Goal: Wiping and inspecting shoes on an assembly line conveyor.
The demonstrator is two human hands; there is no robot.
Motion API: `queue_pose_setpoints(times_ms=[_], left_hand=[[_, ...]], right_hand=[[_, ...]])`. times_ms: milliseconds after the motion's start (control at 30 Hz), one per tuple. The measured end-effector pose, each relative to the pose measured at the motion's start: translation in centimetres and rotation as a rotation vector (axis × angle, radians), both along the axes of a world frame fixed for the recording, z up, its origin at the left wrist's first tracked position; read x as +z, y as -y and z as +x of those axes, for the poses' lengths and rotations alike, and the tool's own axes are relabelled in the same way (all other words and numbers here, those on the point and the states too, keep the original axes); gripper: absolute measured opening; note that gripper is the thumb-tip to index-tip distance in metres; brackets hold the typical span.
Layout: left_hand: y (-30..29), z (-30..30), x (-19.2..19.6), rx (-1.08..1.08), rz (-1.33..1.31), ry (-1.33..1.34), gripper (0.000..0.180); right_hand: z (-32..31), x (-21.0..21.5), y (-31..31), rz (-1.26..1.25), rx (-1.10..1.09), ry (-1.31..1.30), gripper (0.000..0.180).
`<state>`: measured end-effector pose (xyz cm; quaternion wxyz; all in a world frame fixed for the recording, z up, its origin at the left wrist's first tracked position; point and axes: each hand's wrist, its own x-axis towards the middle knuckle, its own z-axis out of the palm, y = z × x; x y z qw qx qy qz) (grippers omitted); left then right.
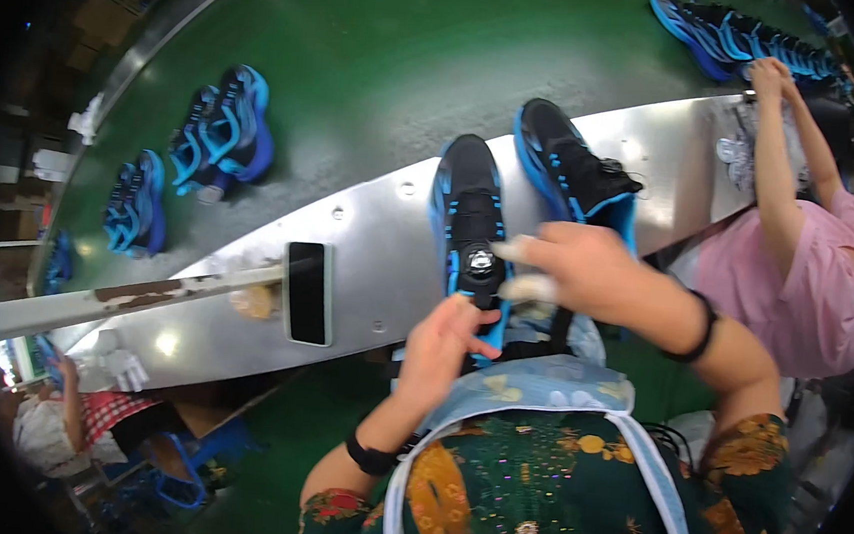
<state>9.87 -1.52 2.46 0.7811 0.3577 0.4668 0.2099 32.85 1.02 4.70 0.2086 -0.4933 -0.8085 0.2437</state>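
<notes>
Grip: our left hand (444,347) and right hand (587,270) grasp the near shoe's (472,210) heel.
Axis: its toe points away from us, along the metal bench (369,232).
Beside: second shoe (570,168).

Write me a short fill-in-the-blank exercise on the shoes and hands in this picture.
1. The left hand and the right hand are at the heel end of a black and ____ shoe.
2. That shoe lies on a shiny ____ ledge.
3. A second shoe lies to its ____.
4. The conveyor belt behind is ____.

Missing words: blue; metal; right; green
</notes>
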Motion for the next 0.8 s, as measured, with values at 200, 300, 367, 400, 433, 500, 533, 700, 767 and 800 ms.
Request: queue_pose_setpoints(times_ms=[200,300,367,400,433,500,533,700,767,800], left_hand=[[1.9,-5.5,0.4,-0.537,1.346,-0.611,0.047],[0.0,-9.0,-0.1,-0.449,1.304,-0.599,0.023],[0.0,-9.7,2.7,-0.518,1.291,-0.728,0.027],[0.0,-10.4,4.0,-0.572,1.280,-0.801,0.029],[-0.4,-10.8,5.3,-0.657,1.379,-0.891,0.031],[-0.2,-12.1,5.5,-0.581,1.312,-0.887,0.041],[0.2,-11.7,6.1,-0.422,1.352,-0.793,0.042],[1.0,-5.8,5.8,-0.123,1.086,-0.618,0.047],[0.6,-4.1,4.1,-0.216,1.027,-0.630,0.051],[-0.1,-3.4,3.0,-0.279,1.058,-0.666,0.047]], right_hand=[[4.2,4.8,5.6,-0.306,-0.150,0.520,0.037],[0.8,1.2,5.9,-0.210,-0.083,0.429,0.038],[-2.5,1.6,7.3,-0.144,-0.141,0.292,0.045],[-4.2,1.5,8.0,-0.119,-0.100,0.178,0.046],[-6.0,1.5,8.6,-0.173,-0.077,0.093,0.045],[-8.5,-0.1,8.4,-0.183,-0.036,-0.011,0.040],[-8.7,0.3,8.2,-0.199,-0.007,-0.073,0.037],[-1.1,5.0,3.3,-0.257,0.157,-0.553,0.024],[1.1,6.2,1.8,-0.280,-0.114,-0.178,0.061],[1.1,5.3,1.0,-0.258,-0.020,-0.192,0.076]])
